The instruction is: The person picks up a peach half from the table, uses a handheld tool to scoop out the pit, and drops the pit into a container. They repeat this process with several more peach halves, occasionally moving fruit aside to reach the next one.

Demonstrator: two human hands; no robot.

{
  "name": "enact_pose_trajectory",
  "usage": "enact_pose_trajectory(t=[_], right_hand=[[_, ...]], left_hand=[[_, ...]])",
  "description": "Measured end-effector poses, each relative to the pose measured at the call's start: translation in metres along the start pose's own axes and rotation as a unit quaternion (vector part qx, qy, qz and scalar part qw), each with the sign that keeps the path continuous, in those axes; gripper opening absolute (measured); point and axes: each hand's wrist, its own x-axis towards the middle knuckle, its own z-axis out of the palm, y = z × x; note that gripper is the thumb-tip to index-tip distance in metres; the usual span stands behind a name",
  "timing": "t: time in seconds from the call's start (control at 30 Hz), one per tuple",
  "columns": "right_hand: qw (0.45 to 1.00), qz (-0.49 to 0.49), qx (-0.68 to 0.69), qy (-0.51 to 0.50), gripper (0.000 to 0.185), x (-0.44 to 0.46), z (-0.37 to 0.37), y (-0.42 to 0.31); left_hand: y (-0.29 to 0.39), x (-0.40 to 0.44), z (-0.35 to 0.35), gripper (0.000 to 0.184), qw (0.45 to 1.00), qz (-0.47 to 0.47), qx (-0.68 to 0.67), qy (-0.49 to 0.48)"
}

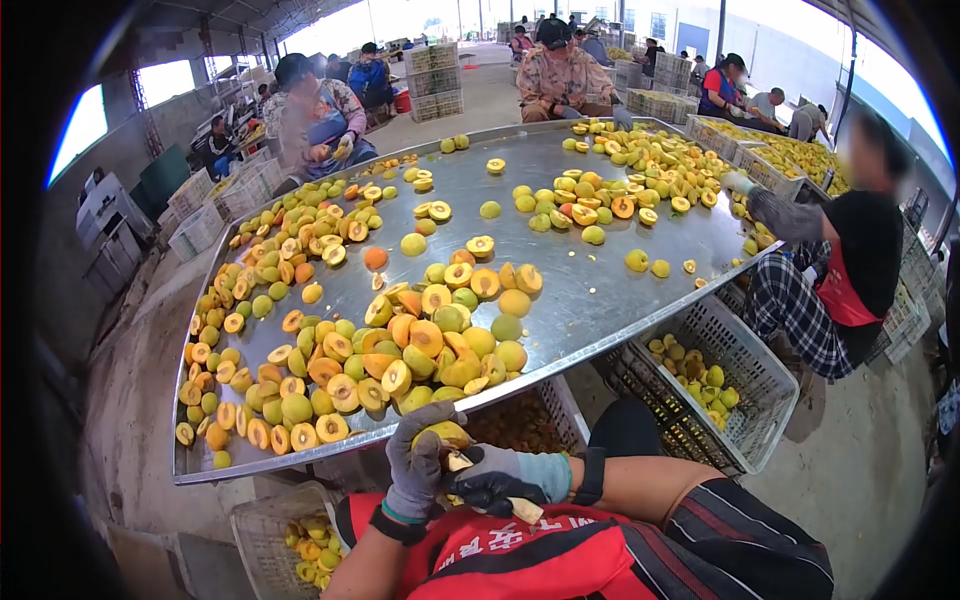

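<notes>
My left hand (414,462), in a grey glove, is closed around a yellow peach (443,434) just past the table's near edge. Close beside it, my right hand (508,474) in a grey and black glove grips a pale-handled tool (525,510). One end of the handle sticks out below the fist, and a pale part shows near the peach. The fingers hide the rest of the tool. A heap of halved peaches (425,338) lies on the metal table (570,290) in front of both hands, many with cut faces showing.
Below the table's near edge stand a crate of peach pieces (740,440), another crate (565,410) and a white basket (262,540) at lower left. A co-worker (850,250) sits at the right edge; others (565,75) work at the far side. More peaches (650,165) are heaped there.
</notes>
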Motion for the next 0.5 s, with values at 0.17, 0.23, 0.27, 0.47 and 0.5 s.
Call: enact_pose_trajectory(t=[0.17,0.23,0.27,0.47,0.5], right_hand=[[0.93,0.115,-0.328,0.118,0.022,0.007,0.006,-0.017],[0.916,0.148,-0.34,0.154,0.028,0.01,0.003,-0.016],[0.916,0.148,-0.341,0.152,0.028,0.011,0.003,-0.016],[0.864,0.15,-0.445,0.182,0.031,0.015,-0.01,0.003],[0.874,0.15,-0.425,0.184,0.026,0.012,-0.004,-0.001]], left_hand=[[-0.004,0.008,-0.003,0.039,0.998,-0.046,0.039,0.012],[-0.002,0.012,-0.003,0.034,0.995,-0.078,0.058,0.001],[-0.001,0.013,-0.004,0.03,0.991,-0.111,0.079,-0.01],[-0.015,0.01,-0.017,0.036,0.966,-0.2,0.153,-0.054],[-0.015,0.009,-0.016,0.036,0.966,-0.2,0.153,-0.053]])
